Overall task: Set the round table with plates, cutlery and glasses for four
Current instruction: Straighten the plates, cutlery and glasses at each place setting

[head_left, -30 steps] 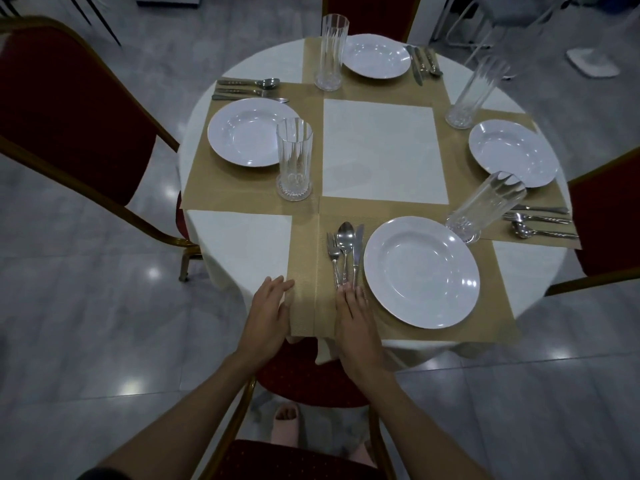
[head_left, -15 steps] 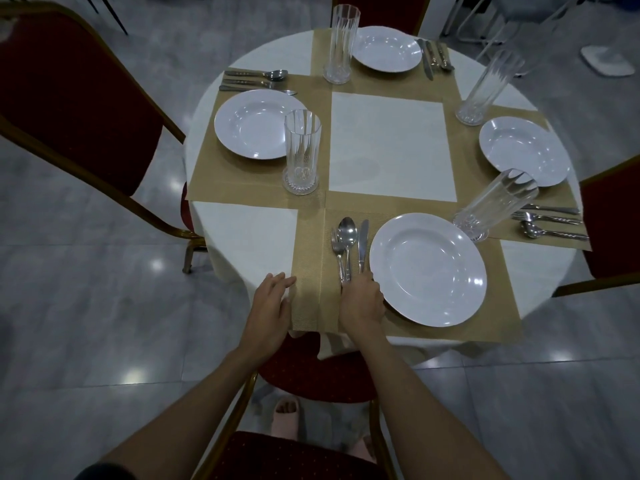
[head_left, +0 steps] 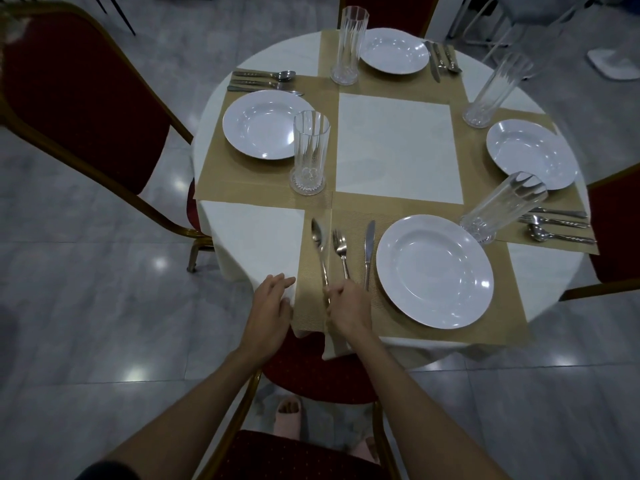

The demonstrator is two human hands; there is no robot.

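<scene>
The round table (head_left: 252,244) has a white cloth and tan placemats (head_left: 408,332). The near white plate (head_left: 434,271) has a knife (head_left: 370,247), a fork (head_left: 341,245) and a spoon (head_left: 317,233) spread out to its left. My right hand (head_left: 348,308) is closed around the spoon's handle end, and the spoon tilts left. The fork's handle ends at my knuckles. My left hand (head_left: 272,299) lies flat on the table edge and holds nothing. Three other plates (head_left: 266,124) (head_left: 394,50) (head_left: 530,152) each have cutlery beside them. Several tall glasses (head_left: 310,152) (head_left: 498,206) stand by the plates.
Red chairs with gold frames surround the table: one at left (head_left: 79,95), one at right (head_left: 616,230), one tucked under the near edge (head_left: 311,372). A further chair back (head_left: 294,455) sits just below me. The floor is glossy grey tile.
My right hand closed on the cutlery handles and drew the spoon out to the left. The three pieces, bunched together before, now lie apart. The left hand stayed on the table edge.
</scene>
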